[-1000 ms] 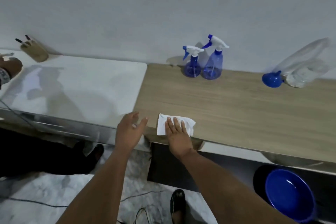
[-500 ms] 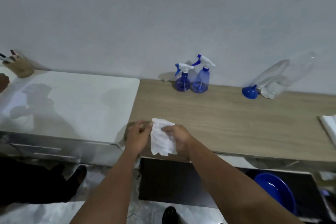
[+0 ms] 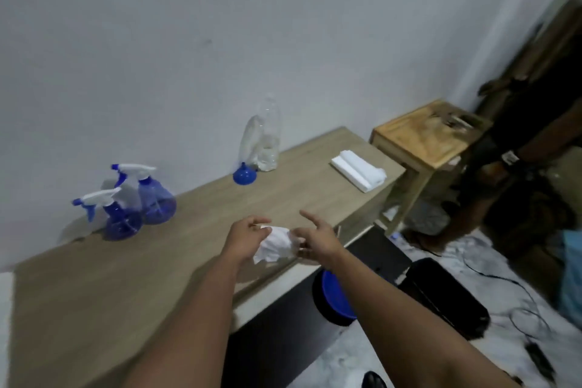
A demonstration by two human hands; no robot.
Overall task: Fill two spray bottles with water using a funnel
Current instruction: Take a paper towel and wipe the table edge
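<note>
my left hand (image 3: 247,238) and right hand (image 3: 316,238) pinch a crumpled tissue (image 3: 274,245) between them (index finger out); the spray bottles (image 3: 138,203) stand well left, the funnel (image 3: 245,174) beyond.

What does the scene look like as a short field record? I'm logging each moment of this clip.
left hand: holds the crumpled white tissue
right hand: pinches the same tissue, index finger extended
tissue position: lifted above the front edge of the long wooden table
two blue plastic spray bottles: upright, trigger heads on, near the wall
small blue funnel: on the table, beside the clear plastic bottle
folded white cloth: at the table's far end
</note>
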